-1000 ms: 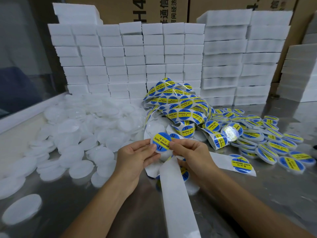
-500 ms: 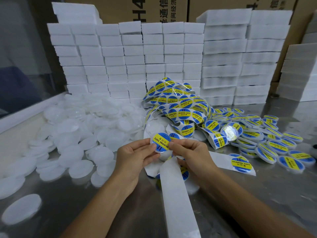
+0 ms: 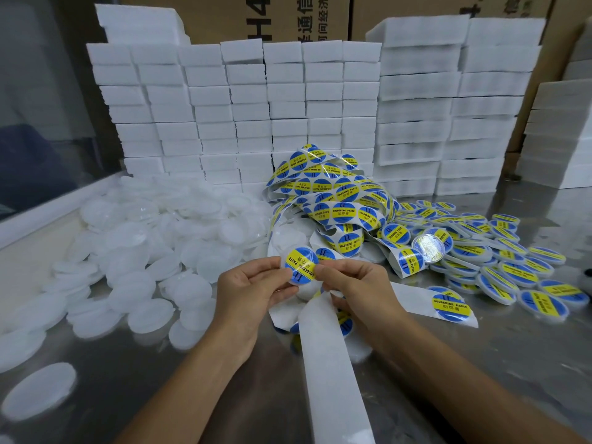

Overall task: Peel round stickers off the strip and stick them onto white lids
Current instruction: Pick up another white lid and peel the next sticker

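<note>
A white lid with a round blue and yellow sticker [image 3: 300, 265] on it is held above the metal table [image 3: 480, 363]. My left hand [image 3: 253, 291] pinches its left edge. On its right edge sit the fingertips of my right hand [image 3: 355, 288], which also grips the white backing strip [image 3: 323, 347] that runs down toward me. A tangled strip of stickers [image 3: 333, 200] is heaped just behind my hands. The lid's underside is hidden.
A heap of plain white lids [image 3: 153, 245] covers the left of the table. Several stickered lids [image 3: 499, 261] lie at the right. Stacked white foam blocks [image 3: 243, 107] and cardboard boxes [image 3: 288, 17] form a wall behind.
The lid has turned slightly between my fingertips. Both hands stay in the same place.
</note>
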Available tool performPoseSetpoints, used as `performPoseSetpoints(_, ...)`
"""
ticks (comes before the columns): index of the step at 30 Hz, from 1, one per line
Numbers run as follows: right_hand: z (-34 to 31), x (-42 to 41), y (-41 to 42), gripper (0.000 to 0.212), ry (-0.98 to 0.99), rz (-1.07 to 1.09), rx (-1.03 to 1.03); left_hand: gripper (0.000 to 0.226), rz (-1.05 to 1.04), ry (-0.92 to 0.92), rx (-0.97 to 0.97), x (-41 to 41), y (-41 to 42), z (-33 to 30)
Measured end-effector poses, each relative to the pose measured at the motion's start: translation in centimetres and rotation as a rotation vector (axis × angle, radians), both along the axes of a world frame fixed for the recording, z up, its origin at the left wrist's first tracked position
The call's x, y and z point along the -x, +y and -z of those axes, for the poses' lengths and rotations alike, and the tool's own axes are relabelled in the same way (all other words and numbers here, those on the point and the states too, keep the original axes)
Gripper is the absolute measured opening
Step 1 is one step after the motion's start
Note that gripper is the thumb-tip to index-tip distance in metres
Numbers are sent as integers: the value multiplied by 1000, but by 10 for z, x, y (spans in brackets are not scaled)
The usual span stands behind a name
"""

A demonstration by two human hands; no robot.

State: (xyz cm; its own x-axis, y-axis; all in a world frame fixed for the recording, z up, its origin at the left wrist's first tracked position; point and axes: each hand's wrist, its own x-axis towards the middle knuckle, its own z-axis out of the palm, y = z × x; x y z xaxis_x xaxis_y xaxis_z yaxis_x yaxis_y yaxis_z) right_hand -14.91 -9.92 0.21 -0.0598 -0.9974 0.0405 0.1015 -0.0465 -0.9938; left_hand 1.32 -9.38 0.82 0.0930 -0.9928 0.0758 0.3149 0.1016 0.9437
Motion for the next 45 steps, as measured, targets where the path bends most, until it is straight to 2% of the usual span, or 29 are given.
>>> performPoseSetpoints(8, 1, -2, 0, 8, 34, 66, 42, 10, -42, -45, 53, 3, 2, 1)
performPoseSetpoints(14, 4, -2, -1, 7, 78, 151, 114, 27, -49, -132, 111, 9, 3, 3)
performPoseSetpoints(18, 8, -3, -1, 4, 81, 175, 157, 27, -39, -159, 118, 10, 3, 4)
performPoseSetpoints(22, 7, -3, -1, 27, 101, 183, 151, 16, 5, -72, 111, 7, 2, 3)
performPoseSetpoints(26, 8, -6, 2, 32, 133, 126, 247, 34, 114, 69, 66, 8, 1, 3)
performPoseSetpoints(28, 10, -9, 4, 32, 156, 59, 318, 28, 204, 79, 54, 10, 2, 3)
performPoseSetpoints(31, 12, -10, 1, 18, 180, 44, 367, 30, 272, 67, 56, 10, 3, 3)
performPoseSetpoints(33, 13, -7, -1, 10, 216, 92, 367, 30, 276, 42, 51, 10, 4, 3)
performPoseSetpoints(36, 13, -4, -3, 21, 234, 144, 367, 28, 271, 34, 38, 12, 5, 3)
performPoseSetpoints(40, 13, -8, 0, 14, 214, 46, 329, 27, 228, 58, 27, 11, 3, 4)
performPoseSetpoints(42, 14, -10, 1, 22, 206, 20, 308, 29, 257, 66, 30, 10, 2, 5)
performPoseSetpoints(45, 11, -6, 1, 34, 223, 70, 276, 31, 284, -26, 67, 11, 3, 7)
